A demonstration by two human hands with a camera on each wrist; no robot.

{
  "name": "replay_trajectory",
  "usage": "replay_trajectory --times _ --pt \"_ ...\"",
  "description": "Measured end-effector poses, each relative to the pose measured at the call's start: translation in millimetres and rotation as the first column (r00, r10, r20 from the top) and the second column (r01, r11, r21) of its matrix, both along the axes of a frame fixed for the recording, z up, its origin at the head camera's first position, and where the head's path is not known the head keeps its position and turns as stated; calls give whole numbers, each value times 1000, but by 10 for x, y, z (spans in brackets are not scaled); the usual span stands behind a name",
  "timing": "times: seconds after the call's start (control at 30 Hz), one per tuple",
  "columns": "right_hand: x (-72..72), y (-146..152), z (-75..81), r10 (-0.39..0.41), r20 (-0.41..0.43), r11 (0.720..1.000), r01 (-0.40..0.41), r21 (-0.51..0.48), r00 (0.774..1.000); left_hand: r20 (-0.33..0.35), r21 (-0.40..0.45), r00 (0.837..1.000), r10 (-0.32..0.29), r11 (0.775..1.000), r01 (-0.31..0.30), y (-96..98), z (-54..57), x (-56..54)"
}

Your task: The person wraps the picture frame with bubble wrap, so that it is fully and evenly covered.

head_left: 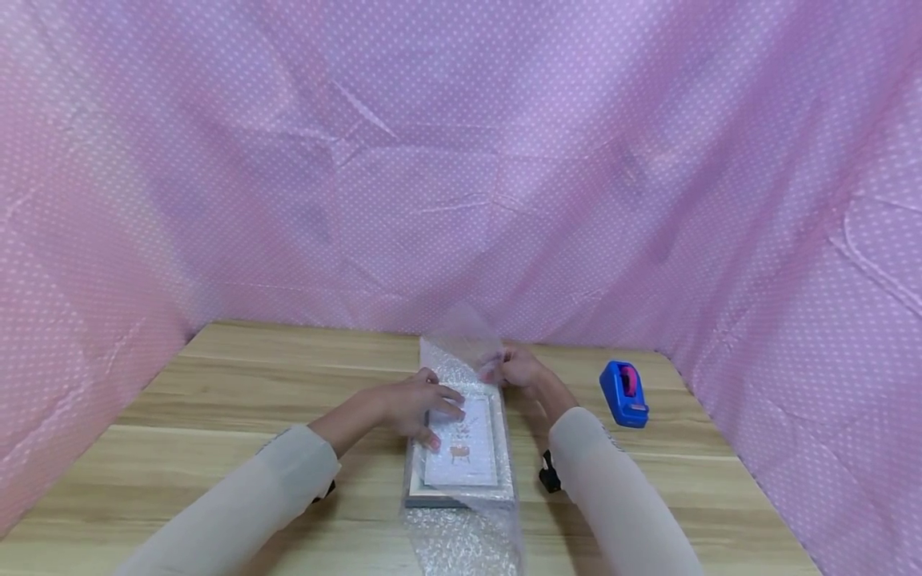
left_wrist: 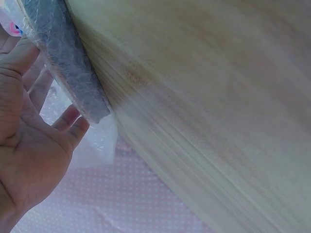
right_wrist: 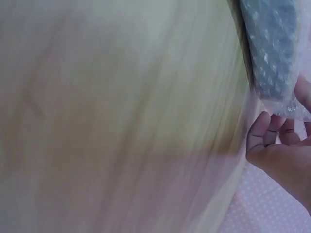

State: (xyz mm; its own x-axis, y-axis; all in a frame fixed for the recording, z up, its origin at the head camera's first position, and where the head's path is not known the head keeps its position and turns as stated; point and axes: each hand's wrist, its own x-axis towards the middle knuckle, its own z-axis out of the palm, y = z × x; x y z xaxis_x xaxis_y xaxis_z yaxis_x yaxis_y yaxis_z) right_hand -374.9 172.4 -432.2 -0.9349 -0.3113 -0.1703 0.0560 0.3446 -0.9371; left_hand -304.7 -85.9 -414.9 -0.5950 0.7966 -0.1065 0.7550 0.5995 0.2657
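Observation:
A picture frame (head_left: 475, 424) with a white print lies face up on the table, partly wrapped in clear bubble wrap (head_left: 464, 544). The wrap runs out past both its near and far ends. My left hand (head_left: 418, 404) rests on the frame's left side, fingers spread over its face. At the far right corner, my right hand (head_left: 522, 368) pinches the bubble wrap, whose loose far end stands up. The left wrist view has the left hand (left_wrist: 36, 131) beside the frame's wrapped grey edge (left_wrist: 65, 53). In the right wrist view, curled right-hand fingers (right_wrist: 260, 131) are at the wrapped corner.
A blue tape dispenser (head_left: 623, 394) with a pink roll stands on the right of the wooden table (head_left: 216, 400). Pink dotted cloth (head_left: 432, 200) hangs behind and at both sides. A small black object (head_left: 550, 472) shows by the right sleeve.

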Motion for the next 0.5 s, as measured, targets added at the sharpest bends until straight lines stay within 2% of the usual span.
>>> replay_trajectory --times 0.13,0.23,0.37,0.5 --pt "19 22 62 4 -53 998 -2 55 999 3 -3 1000 -1 1000 1 -4 -6 -5" --pt "28 10 139 29 -108 999 -25 44 994 -2 -7 1000 -7 1000 7 -5 -13 -10" --pt "12 -56 253 63 -219 998 -57 33 974 -6 -12 1000 -9 1000 9 -4 -9 -7" --pt "56 -111 385 98 -293 993 -75 90 951 -5 -23 1000 -7 1000 7 4 6 6"
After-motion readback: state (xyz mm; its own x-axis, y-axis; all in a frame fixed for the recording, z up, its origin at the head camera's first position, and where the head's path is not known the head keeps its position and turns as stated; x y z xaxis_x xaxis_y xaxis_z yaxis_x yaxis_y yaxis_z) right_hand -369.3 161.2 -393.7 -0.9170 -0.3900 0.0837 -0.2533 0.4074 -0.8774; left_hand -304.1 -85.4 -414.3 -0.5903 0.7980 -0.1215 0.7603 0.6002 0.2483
